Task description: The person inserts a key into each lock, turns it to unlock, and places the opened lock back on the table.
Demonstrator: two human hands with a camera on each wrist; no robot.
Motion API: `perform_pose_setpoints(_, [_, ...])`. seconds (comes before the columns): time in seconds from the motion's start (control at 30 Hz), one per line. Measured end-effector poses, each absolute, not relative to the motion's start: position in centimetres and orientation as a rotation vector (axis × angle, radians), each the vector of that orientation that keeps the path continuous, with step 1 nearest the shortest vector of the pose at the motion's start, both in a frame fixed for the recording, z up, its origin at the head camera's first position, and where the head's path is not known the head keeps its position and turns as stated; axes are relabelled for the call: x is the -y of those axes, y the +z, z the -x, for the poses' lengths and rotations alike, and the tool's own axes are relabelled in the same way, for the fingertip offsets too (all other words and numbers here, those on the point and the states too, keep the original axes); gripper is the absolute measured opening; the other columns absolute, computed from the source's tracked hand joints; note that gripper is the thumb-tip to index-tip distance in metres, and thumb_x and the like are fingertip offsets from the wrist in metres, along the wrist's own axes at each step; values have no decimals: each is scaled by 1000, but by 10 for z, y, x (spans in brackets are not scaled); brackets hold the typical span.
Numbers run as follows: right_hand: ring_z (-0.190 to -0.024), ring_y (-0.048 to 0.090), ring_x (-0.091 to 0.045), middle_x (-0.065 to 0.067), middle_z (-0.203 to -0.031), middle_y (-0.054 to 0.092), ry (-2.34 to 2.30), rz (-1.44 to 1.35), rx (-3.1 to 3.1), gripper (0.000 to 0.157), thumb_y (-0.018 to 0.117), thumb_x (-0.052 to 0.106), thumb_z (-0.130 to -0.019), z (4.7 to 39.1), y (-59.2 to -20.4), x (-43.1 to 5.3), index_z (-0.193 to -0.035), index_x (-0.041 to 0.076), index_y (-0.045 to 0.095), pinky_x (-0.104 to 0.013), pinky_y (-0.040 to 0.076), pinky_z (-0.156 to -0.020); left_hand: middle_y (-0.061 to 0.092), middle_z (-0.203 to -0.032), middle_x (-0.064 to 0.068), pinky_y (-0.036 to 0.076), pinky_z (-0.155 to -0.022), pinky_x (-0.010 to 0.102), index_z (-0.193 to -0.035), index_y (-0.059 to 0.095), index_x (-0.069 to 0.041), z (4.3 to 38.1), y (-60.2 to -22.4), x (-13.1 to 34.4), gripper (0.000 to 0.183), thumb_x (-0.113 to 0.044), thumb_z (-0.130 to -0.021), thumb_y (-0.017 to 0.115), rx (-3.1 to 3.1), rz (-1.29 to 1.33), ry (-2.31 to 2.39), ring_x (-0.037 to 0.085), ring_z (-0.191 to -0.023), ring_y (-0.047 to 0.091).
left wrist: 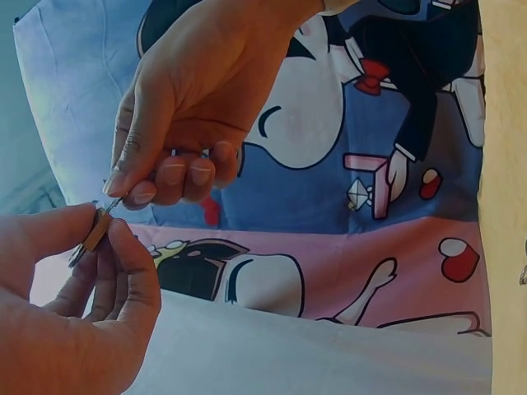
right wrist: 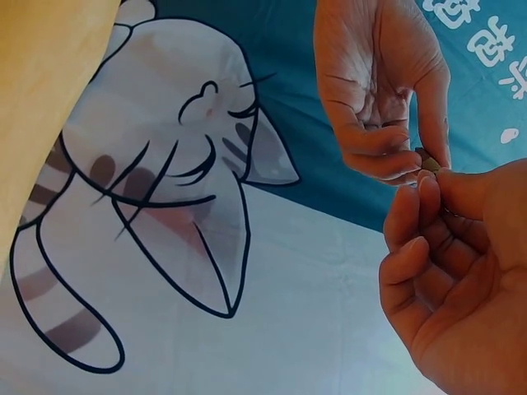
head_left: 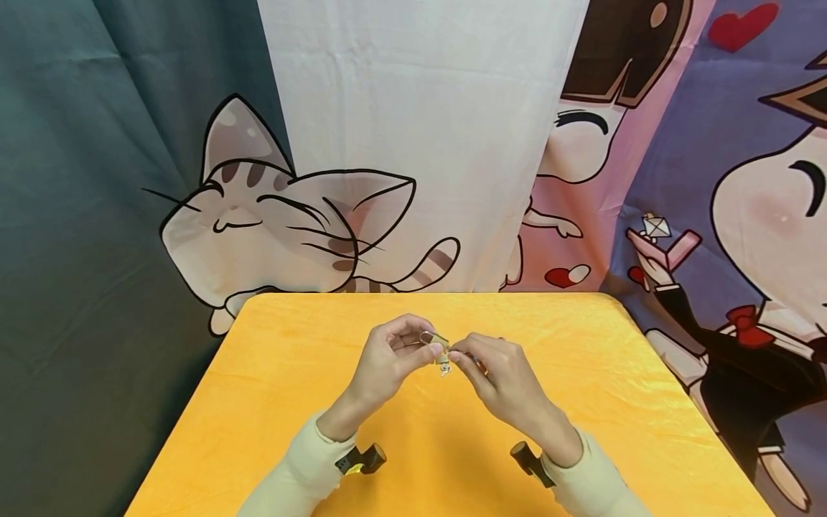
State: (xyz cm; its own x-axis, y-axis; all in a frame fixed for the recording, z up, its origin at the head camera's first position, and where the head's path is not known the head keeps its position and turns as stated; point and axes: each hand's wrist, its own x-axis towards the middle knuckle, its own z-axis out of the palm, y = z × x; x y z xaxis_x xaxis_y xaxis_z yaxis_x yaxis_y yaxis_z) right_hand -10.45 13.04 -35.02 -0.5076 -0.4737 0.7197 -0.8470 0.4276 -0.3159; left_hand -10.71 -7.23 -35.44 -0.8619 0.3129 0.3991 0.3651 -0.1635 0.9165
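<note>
Over the middle of the table, my left hand (head_left: 397,355) pinches a small brass padlock (head_left: 441,341) between thumb and fingers. Its thin metal shackle loops out toward the left fingers. My right hand (head_left: 500,370) meets it from the other side, thumb and forefinger pinching a small key (left wrist: 114,203) whose metal shaft points at the lock's end. Most of the key is hidden by the right fingers. Just below the lock hangs a small silvery piece (head_left: 445,369). In the right wrist view only a bit of the padlock (right wrist: 428,162) shows between the fingertips.
A yellow cloth covers the table (head_left: 258,402) beneath both hands. Black wrist cameras (head_left: 372,458) stick out from the light sleeves (head_left: 304,459). Behind the table's back edge hangs a curtain (head_left: 413,86) printed with a cat and cartoon figures.
</note>
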Motion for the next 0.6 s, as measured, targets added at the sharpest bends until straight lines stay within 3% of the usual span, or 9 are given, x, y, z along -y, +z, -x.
perform_pose_setpoints(0.4, [-58,41,2,10,-69,57,960,-1080,2146,10,66,6,-91,104,-354,-127,-91,15,69,-9,34,-53,64,-98,4,57,-82,25,-110,60,4,105,-356,72,27,-9,-89,71,2064,778,-2225,12,-89,64])
perform_pose_setpoints(0.6, [-59,44,2,9,-70,59,988,-1058,2131,10,66,7,-92,104,-356,-126,-92,16,70,-11,38,-53,66,-96,1,57,-79,27,-111,60,3,106,-363,71,28,-15,-91,69,2058,780,-2294,11,-83,65])
